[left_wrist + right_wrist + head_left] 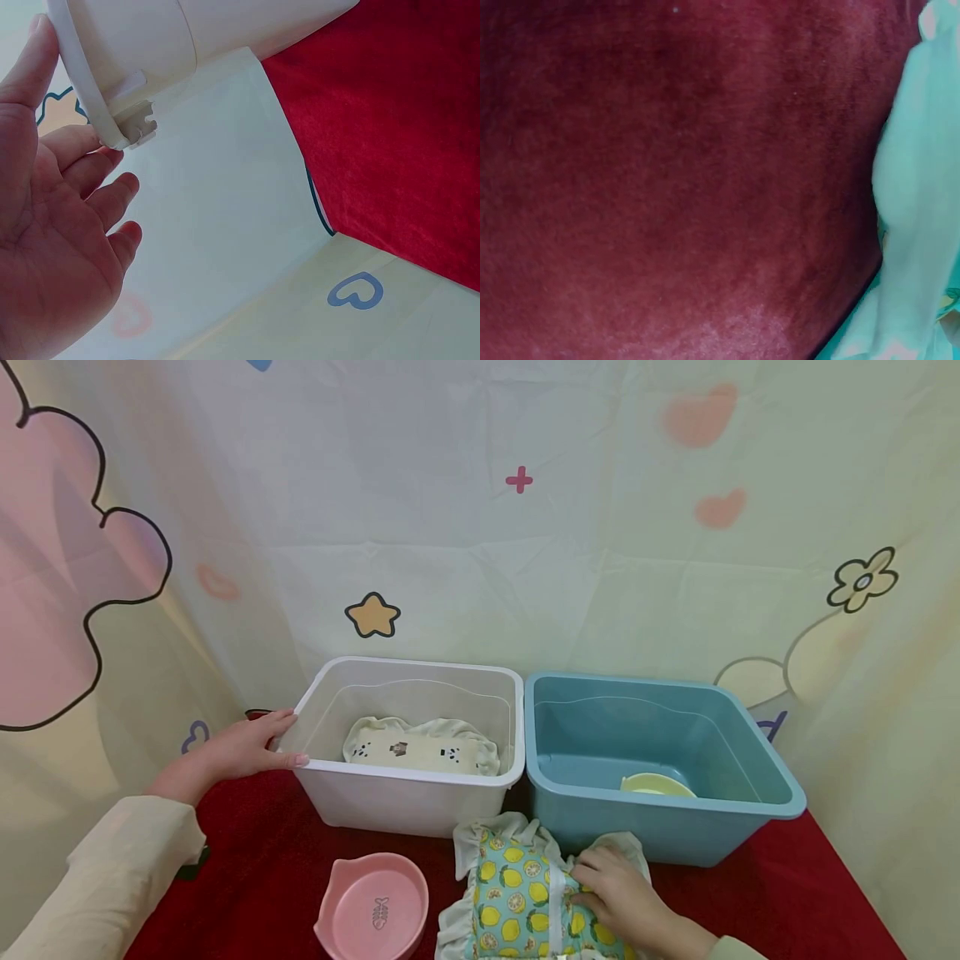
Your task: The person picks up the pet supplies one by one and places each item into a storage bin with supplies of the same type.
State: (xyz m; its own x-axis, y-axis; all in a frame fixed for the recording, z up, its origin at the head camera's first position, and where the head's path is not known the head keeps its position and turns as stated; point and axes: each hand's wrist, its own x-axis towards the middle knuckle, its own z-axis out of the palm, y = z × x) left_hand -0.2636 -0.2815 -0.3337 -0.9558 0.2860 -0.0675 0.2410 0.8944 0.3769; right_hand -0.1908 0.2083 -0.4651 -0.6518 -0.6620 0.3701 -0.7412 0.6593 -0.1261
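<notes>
My left hand holds the left front corner of a white bin, thumb and fingers at its rim. In the left wrist view that hand has its thumb and index finger against the rim, the other fingers loosely bent. My right hand grips the right part of a ruffled lemon-print cushion lying before the bins. The right wrist view has only a pale ruffle at its edge; the hand is out of sight there. A cream cushion with small animal prints lies inside the white bin.
A blue bin stands right of the white one, with a pale yellow dish inside. A pink cat-eared bowl sits in front on the red cloth. A printed curtain hangs behind.
</notes>
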